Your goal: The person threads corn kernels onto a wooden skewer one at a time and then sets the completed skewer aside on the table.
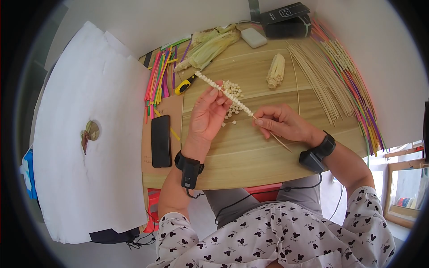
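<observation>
A thin wooden skewer threaded with pale corn kernels (235, 100) slants across the space between my hands. My left hand (207, 114) pinches the kernel-covered stretch between thumb and fingers, palm turned upward. At the lower end of the kernels, my right hand (286, 123) grips the skewer, and its bare tip sticks out below the fingers. Behind my left fingers lies a loose pile of corn kernels (233, 89), partly hidden by the hand and the skewer. A partly stripped corn cob (275, 71) rests on the table beyond my right hand.
Bare skewers (321, 82) and coloured, kernel-threaded sticks (342, 62) lie at the right. Corn husks (210, 47), a yellow utility knife (186, 84), coloured strips (160, 76) and a black phone (161, 140) are at the left. A white box (254, 37) stands at the back.
</observation>
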Demonstrator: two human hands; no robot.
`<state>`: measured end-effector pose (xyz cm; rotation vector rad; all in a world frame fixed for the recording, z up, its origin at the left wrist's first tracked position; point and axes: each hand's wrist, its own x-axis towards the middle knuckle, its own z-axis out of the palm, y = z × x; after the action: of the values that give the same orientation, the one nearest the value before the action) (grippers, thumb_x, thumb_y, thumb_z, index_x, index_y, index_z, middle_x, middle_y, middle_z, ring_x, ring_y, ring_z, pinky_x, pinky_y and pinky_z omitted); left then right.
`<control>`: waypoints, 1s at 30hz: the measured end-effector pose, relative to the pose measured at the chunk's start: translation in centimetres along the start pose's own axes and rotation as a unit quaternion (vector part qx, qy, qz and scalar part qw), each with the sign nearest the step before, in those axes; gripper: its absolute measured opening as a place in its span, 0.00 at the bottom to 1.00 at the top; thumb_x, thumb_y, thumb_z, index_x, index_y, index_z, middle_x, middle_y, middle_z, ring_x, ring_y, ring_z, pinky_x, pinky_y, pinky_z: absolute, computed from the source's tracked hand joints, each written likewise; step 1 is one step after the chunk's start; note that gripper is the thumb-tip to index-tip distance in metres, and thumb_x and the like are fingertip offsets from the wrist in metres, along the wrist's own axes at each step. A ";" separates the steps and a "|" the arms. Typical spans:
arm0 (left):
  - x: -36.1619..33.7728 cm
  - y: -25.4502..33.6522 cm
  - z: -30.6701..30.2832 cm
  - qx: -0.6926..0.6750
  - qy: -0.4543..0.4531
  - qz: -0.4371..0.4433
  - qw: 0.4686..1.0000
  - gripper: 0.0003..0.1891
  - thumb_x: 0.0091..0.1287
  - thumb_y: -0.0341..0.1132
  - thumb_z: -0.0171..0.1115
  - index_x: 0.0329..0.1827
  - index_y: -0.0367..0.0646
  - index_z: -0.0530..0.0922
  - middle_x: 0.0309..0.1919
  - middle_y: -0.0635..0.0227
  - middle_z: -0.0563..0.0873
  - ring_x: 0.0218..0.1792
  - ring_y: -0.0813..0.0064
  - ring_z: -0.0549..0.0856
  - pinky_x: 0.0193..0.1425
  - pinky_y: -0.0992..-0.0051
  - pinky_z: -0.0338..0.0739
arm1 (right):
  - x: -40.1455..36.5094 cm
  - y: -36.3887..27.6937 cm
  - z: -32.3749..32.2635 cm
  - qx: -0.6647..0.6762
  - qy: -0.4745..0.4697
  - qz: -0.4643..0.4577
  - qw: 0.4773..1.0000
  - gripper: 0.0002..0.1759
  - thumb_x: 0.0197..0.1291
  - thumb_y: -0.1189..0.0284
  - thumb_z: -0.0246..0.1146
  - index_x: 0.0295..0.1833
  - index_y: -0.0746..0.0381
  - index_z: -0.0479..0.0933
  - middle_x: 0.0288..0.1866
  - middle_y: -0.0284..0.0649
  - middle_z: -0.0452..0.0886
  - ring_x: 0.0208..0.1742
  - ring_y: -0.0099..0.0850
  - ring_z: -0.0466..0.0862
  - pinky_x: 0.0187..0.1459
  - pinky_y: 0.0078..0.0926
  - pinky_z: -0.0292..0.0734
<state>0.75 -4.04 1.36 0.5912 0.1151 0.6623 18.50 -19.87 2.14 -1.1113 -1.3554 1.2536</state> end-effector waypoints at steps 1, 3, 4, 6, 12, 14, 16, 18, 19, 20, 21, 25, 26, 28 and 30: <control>0.0 0.0 0.0 -0.001 -0.003 -0.004 1.000 0.14 0.69 0.29 0.59 0.55 0.34 0.76 0.36 0.70 0.82 0.34 0.82 0.76 0.50 0.75 0.74 | 0.0 0.0 0.0 -0.002 0.000 0.002 1.000 0.11 0.72 0.68 0.54 0.45 0.65 0.76 0.22 0.26 0.73 0.25 0.13 0.69 0.29 0.14 0.65; 0.0 0.0 0.0 0.000 -0.007 -0.005 1.000 0.14 0.69 0.29 0.59 0.55 0.34 0.76 0.35 0.71 0.81 0.34 0.82 0.75 0.50 0.75 0.74 | -0.1 0.1 0.1 0.005 0.004 0.001 1.000 0.11 0.72 0.68 0.54 0.44 0.65 0.76 0.22 0.26 0.73 0.25 0.13 0.69 0.29 0.14 0.65; 0.0 0.0 0.0 0.003 -0.012 -0.006 1.000 0.14 0.69 0.29 0.59 0.55 0.34 0.76 0.35 0.71 0.81 0.34 0.82 0.75 0.50 0.75 0.74 | -0.1 0.1 0.1 0.013 0.009 -0.002 1.000 0.11 0.72 0.68 0.54 0.44 0.65 0.76 0.22 0.26 0.73 0.25 0.13 0.69 0.29 0.14 0.65; -0.1 -0.1 0.2 0.013 -0.005 -0.013 1.000 0.14 0.69 0.29 0.59 0.55 0.34 0.76 0.34 0.71 0.81 0.33 0.82 0.75 0.50 0.75 0.73 | -0.1 -0.1 0.1 0.012 0.011 0.000 1.000 0.11 0.72 0.68 0.54 0.44 0.65 0.75 0.22 0.26 0.73 0.25 0.13 0.69 0.29 0.14 0.65; -0.2 -0.5 0.4 0.010 -0.005 -0.033 0.999 0.14 0.68 0.29 0.60 0.55 0.34 0.77 0.32 0.73 0.79 0.32 0.82 0.75 0.50 0.75 0.73 | -0.1 -0.4 -0.2 -0.014 -0.003 0.006 1.000 0.11 0.72 0.68 0.54 0.42 0.65 0.75 0.23 0.27 0.73 0.26 0.14 0.70 0.29 0.14 0.65; -0.2 -0.4 0.7 0.012 -0.006 -0.034 0.999 0.14 0.68 0.30 0.60 0.55 0.35 0.77 0.31 0.73 0.78 0.32 0.82 0.75 0.50 0.75 0.73 | -0.1 -0.6 -0.3 -0.022 -0.010 0.009 1.000 0.12 0.73 0.68 0.54 0.43 0.66 0.75 0.24 0.28 0.74 0.26 0.14 0.71 0.30 0.14 0.66; -0.3 -0.3 0.8 0.026 0.013 -0.032 0.999 0.14 0.68 0.30 0.60 0.55 0.35 0.76 0.31 0.73 0.78 0.33 0.82 0.75 0.50 0.75 0.74 | 0.0 -0.6 -0.2 -0.008 -0.010 0.010 1.000 0.11 0.72 0.68 0.54 0.43 0.66 0.75 0.25 0.28 0.74 0.26 0.15 0.71 0.30 0.14 0.66; -0.2 -0.1 0.6 0.015 0.025 -0.019 0.999 0.15 0.68 0.30 0.59 0.56 0.35 0.76 0.32 0.73 0.78 0.34 0.82 0.75 0.50 0.75 0.74 | 0.0 -0.5 -0.1 0.001 -0.010 0.010 1.000 0.11 0.72 0.68 0.54 0.43 0.66 0.75 0.25 0.28 0.74 0.26 0.15 0.71 0.30 0.14 0.66; -0.1 0.0 0.5 0.004 0.036 -0.006 0.999 0.15 0.69 0.30 0.59 0.56 0.35 0.76 0.32 0.73 0.78 0.34 0.82 0.76 0.50 0.74 0.75 | 0.0 -0.3 -0.1 0.010 -0.009 0.009 1.000 0.11 0.72 0.68 0.54 0.44 0.66 0.75 0.25 0.28 0.74 0.27 0.15 0.72 0.30 0.14 0.66; 0.0 0.2 0.2 0.005 0.036 -0.006 0.999 0.15 0.69 0.30 0.59 0.56 0.35 0.76 0.32 0.73 0.78 0.34 0.82 0.76 0.50 0.74 0.75 | 0.0 -0.3 -0.2 0.010 -0.009 0.009 1.000 0.11 0.72 0.68 0.54 0.44 0.66 0.75 0.25 0.28 0.74 0.27 0.15 0.72 0.30 0.14 0.66; 0.1 0.4 0.0 -0.001 0.033 0.009 0.999 0.15 0.69 0.30 0.59 0.56 0.35 0.75 0.33 0.72 0.78 0.35 0.81 0.76 0.51 0.74 0.75 | -0.1 -0.3 -0.2 0.005 -0.009 0.010 1.000 0.11 0.72 0.68 0.54 0.44 0.66 0.75 0.26 0.29 0.74 0.27 0.15 0.72 0.30 0.14 0.66; 0.2 0.6 -0.3 0.003 0.013 0.023 1.000 0.14 0.68 0.29 0.59 0.55 0.35 0.76 0.34 0.71 0.80 0.35 0.80 0.76 0.52 0.73 0.76 | 0.0 0.0 -0.1 0.006 -0.011 0.014 1.000 0.12 0.72 0.68 0.54 0.44 0.66 0.75 0.26 0.29 0.74 0.27 0.14 0.72 0.30 0.14 0.67; 0.2 0.6 -0.3 0.003 0.012 0.023 1.000 0.14 0.68 0.29 0.59 0.55 0.35 0.76 0.34 0.71 0.80 0.35 0.80 0.76 0.52 0.73 0.76 | 0.0 0.0 -0.1 0.006 -0.011 0.014 1.000 0.12 0.72 0.68 0.54 0.44 0.66 0.75 0.26 0.29 0.74 0.27 0.14 0.72 0.30 0.14 0.67; 0.2 0.6 -0.3 0.010 0.016 0.025 1.000 0.14 0.68 0.29 0.60 0.55 0.35 0.76 0.34 0.71 0.81 0.34 0.80 0.76 0.52 0.72 0.76 | 0.0 0.0 -0.2 0.002 -0.012 0.015 1.000 0.11 0.72 0.68 0.54 0.43 0.66 0.75 0.25 0.28 0.74 0.27 0.14 0.72 0.30 0.14 0.66; 0.2 0.5 -0.4 0.003 0.018 0.023 1.000 0.14 0.67 0.29 0.60 0.55 0.35 0.76 0.34 0.71 0.81 0.34 0.80 0.76 0.52 0.72 0.76 | -0.1 0.0 -0.2 -0.001 -0.011 0.016 1.000 0.11 0.72 0.68 0.54 0.43 0.66 0.75 0.25 0.28 0.73 0.27 0.14 0.72 0.30 0.14 0.66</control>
<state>0.51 -3.38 1.35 0.5890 0.1375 0.7168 18.71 -19.89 2.19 -1.1262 -1.3613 1.2913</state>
